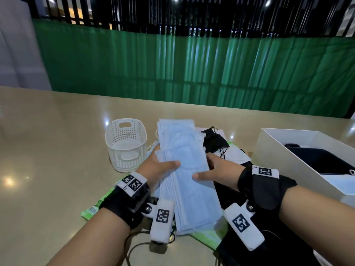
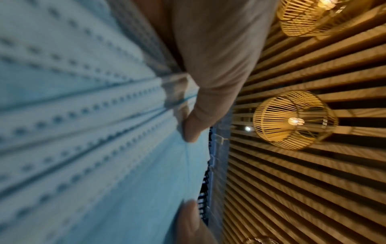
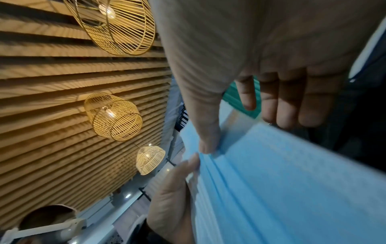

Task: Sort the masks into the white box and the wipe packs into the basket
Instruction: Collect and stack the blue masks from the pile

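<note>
A thick stack of light blue masks (image 1: 184, 169) is held over the table between both hands. My left hand (image 1: 159, 167) grips its left edge, thumb on top. My right hand (image 1: 213, 169) grips the right edge, thumb across the top. The wrist views show the blue masks (image 2: 94, 132) (image 3: 282, 181) close up under each thumb. A white perforated basket (image 1: 125, 144) stands empty at the left. The white box (image 1: 272, 150) at the right holds dark items and a blue mask. Green wipe packs (image 1: 96, 206) lie under the stack, partly hidden. Black masks (image 1: 213, 141) lie behind.
A white folded mask (image 1: 236, 156) lies by the black ones, near the box. A black cloth or bag (image 1: 269, 252) covers the table's near right. A cable (image 1: 132, 246) loops at the front edge. A green curtain (image 1: 192, 70) hangs beyond the far table edge.
</note>
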Available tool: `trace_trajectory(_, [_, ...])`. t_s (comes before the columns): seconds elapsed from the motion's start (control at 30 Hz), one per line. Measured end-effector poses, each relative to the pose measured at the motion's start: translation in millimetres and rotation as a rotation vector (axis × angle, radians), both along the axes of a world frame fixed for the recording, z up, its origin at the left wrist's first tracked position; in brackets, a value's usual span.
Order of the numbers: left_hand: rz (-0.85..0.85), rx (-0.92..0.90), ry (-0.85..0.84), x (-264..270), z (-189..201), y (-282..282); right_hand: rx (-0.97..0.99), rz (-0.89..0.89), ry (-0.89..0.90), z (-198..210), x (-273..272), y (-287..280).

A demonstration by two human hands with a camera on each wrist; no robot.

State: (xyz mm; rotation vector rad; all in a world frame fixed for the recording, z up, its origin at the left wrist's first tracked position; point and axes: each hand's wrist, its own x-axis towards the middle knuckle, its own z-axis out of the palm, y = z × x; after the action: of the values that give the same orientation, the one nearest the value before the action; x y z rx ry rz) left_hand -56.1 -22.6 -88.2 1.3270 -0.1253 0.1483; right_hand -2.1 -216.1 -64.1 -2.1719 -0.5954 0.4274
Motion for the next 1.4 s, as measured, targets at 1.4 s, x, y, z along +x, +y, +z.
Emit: trace_trajectory(1.4, [-0.068, 0.342, -0.068, 53, 16, -97, 0.734, -0.307, 0.290, 20, 12, -54])
